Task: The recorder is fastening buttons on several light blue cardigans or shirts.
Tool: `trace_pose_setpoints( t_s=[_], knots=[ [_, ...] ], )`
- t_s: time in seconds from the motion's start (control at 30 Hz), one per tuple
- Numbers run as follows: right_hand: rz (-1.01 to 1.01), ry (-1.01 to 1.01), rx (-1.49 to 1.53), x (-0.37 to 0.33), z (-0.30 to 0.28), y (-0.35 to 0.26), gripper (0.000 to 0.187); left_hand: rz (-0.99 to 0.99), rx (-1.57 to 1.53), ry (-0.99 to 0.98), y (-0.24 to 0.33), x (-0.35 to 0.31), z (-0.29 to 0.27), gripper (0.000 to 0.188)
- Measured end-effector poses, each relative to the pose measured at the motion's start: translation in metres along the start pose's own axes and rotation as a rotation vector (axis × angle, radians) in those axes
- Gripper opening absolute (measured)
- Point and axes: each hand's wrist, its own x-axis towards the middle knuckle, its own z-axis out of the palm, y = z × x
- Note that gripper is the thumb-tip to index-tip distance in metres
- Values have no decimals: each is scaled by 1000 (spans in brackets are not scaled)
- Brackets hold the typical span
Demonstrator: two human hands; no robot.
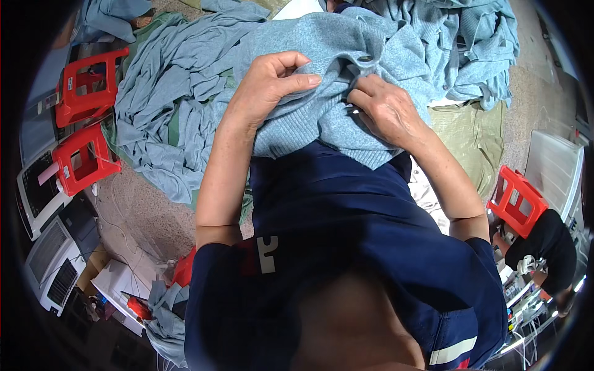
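Note:
A light blue knitted cardigan with ribbed edges and dark buttons lies bunched over my lap. My left hand rests over its left part, thumb and forefinger apart with a gap between them and nothing seen in it. My right hand is closed, fingers bent and pressed together on the cardigan's button edge. A small dark and whitish spot shows by its fingertips, too small to make out. One dark button sits just above that hand.
Piles of similar blue knitwear lie at the left, with more blue garments at the far right. Red plastic stools stand on the left, another red stool on the right. Near that one is a person in black.

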Motion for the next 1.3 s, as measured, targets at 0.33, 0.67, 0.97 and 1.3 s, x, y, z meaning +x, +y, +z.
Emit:
trace_pose_setpoints(
  t_s=[0.33,0.67,0.97,1.3],
  knots=[
    [-151,187,-100,17,13,2,6,-25,-129,-13,2,7,3,17],
    [-297,640,2,28,-10,-17,14,-47,4,-70,18,-4,15,14],
    [-142,559,329,28,-8,-30,28,123,195,-98,9,-13,19,30],
    [7,452,478,22,-2,-20,25,359,566,81,5,-15,25,26]
  ],
)
